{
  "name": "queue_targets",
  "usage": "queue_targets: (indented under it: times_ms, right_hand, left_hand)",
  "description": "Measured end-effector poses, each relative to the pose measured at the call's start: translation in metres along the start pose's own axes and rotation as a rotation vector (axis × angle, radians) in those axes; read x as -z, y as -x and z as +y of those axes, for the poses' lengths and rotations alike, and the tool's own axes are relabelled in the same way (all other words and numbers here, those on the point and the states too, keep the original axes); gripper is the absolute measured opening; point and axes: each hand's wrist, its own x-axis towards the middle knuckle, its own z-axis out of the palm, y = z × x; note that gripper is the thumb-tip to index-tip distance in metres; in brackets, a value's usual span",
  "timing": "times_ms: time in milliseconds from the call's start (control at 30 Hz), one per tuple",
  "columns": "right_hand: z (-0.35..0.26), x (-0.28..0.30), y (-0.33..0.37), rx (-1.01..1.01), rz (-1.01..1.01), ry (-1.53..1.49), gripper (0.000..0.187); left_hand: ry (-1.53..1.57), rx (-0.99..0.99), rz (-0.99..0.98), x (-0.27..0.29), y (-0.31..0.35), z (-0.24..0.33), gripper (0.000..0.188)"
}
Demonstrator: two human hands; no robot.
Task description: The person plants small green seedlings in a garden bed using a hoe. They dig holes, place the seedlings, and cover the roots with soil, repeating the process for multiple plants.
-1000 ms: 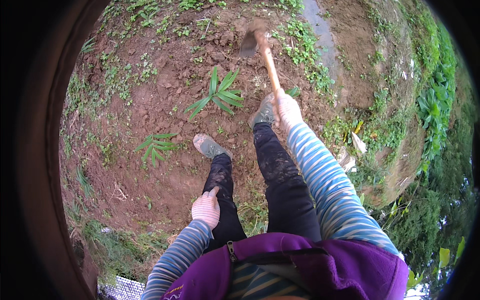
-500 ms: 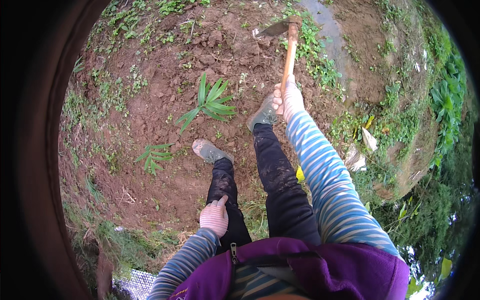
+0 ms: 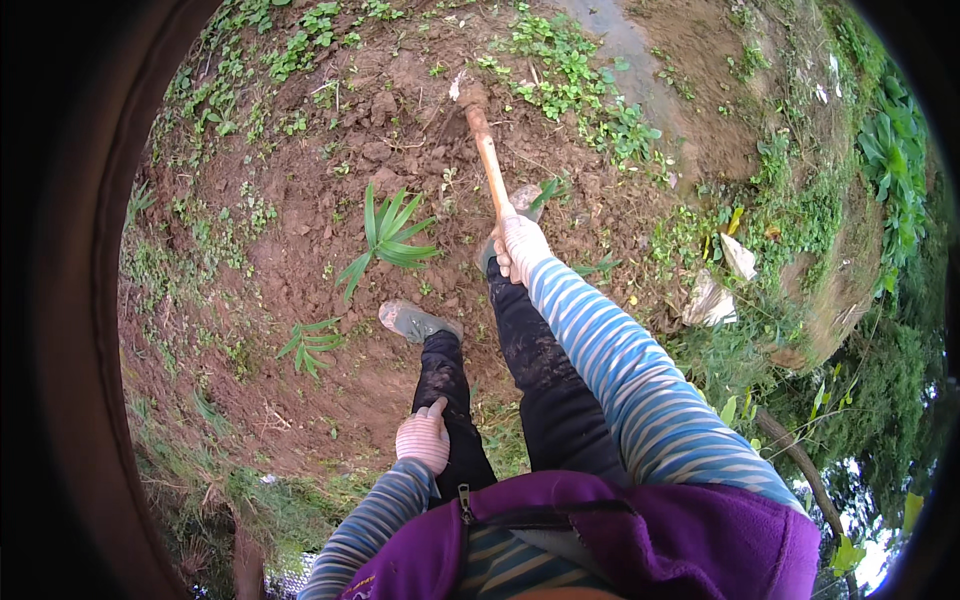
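While the right hand (image 3: 522,245) is closed in a full fist around the lower end of a wooden-handled hoe (image 3: 483,150), the arm in its blue-striped sleeve (image 3: 640,390) stretches out in front of the body, so the tool reaches well past the feet. The handle runs up and slightly left from the fist, and its head (image 3: 468,95) sits on or in the loose red-brown soil (image 3: 330,240); whether the blade is buried I cannot tell. A one-handed grip near the end of the shaft gives the longest reach, which looks like the reason for holding it there.

The left hand (image 3: 423,440) rests on the left thigh of the dark trousers (image 3: 455,400), fingers curled loosely together and gripping nothing; it seems to brace the bent-over body. Both hands appear to be gloved in a pale knit. The left shoe (image 3: 415,322) is planted on bare earth and the right shoe (image 3: 515,210) is partly hidden behind the fist and handle, set further forward toward the hoe.

Just left of the handle stands a green spiky plant (image 3: 388,238), apart from the blade, and a smaller one (image 3: 312,342) grows nearer the left shoe. The ground is broken, clumped dirt ringed by low weeds (image 3: 570,70). To the right lie pale scraps of wrapping or dry husk (image 3: 718,285) among grass, with broad-leaved bushes (image 3: 890,150) beyond. It is outdoors, in daylight, on a garden or field plot.
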Motion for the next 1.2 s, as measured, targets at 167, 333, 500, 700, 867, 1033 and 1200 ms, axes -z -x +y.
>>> queue_targets:
  times_ms: [167,333,500,700,867,1033,1200]
  right_hand:
    - [-0.082,0.054,0.003,0.339,-0.064,0.001,0.053]
    - [-0.203,0.067,-0.019,0.714,0.119,-0.04,0.055]
    - [-0.14,0.098,-0.021,0.018,0.312,0.08,0.06]
    - [-0.139,0.168,-0.012,0.048,0.124,-0.028,0.058]
    - [-0.202,0.167,-0.037,0.566,0.161,-0.104,0.055]
    - [-0.147,0.128,-0.048,0.448,0.305,-0.057,0.053]
    - [-0.049,0.163,0.011,-0.044,0.221,-0.149,0.058]
  left_hand:
    - [0.034,-0.028,0.037,0.004,-0.004,0.0,0.038]
    - [0.052,-0.02,0.043,0.007,-0.008,-0.004,0.038]
    - [0.025,0.011,-0.007,0.011,-0.009,0.001,0.038]
    - [0.019,-0.008,0.001,0.014,-0.012,0.005,0.038]
    - [0.012,-0.001,-0.003,0.012,-0.013,0.004,0.038]
    - [-0.007,0.022,-0.01,0.009,-0.015,0.007,0.038]
    - [-0.043,0.007,-0.035,0.008,-0.016,0.013,0.039]
